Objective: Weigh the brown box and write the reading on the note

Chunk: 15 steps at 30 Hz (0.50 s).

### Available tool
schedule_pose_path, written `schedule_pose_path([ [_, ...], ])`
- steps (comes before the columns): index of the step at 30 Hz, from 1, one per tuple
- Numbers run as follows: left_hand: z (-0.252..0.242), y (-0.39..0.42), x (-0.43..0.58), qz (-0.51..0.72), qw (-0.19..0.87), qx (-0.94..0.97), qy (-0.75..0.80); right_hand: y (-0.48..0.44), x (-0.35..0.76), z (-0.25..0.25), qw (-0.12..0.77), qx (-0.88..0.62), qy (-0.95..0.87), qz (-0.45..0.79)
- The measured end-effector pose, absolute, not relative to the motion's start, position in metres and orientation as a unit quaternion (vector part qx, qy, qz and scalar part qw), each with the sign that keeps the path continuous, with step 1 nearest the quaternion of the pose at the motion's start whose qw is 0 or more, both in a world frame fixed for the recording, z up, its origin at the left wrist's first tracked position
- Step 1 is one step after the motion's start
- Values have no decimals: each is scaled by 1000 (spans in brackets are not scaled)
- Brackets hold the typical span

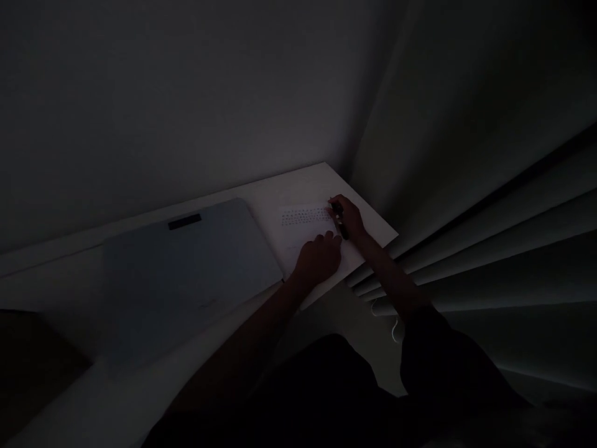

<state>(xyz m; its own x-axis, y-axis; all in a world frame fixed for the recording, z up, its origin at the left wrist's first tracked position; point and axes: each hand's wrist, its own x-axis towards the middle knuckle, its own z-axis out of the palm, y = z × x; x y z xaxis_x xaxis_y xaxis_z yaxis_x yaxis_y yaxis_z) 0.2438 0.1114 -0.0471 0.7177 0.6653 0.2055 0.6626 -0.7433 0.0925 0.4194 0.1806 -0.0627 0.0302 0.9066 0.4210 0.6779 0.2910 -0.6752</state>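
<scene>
The scene is very dark. A white sheet of paper (303, 233) with a few lines of writing lies near the far right corner of a white desk (140, 386). My right hand (347, 218) is closed round a dark pen (339, 223), its tip at the right end of the written lines. My left hand (318, 258) rests on the lower part of the paper with its fingers curled loosely; nothing shows in it.
A closed grey laptop (186, 267) with a dark label lies left of the paper. A wall runs behind the desk. Slatted blinds (489, 249) and a thin white cord (385, 317) are on the right.
</scene>
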Motion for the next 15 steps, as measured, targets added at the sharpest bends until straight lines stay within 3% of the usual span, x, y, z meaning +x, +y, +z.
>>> schedule_pose_path([
  [10,-42,89,246,138,-64,976,154,174,410,-58,250,-606,-755,38],
  [15,-30,63,214,159,-101,972,142,176,409,-58,194,-620,-760,32],
])
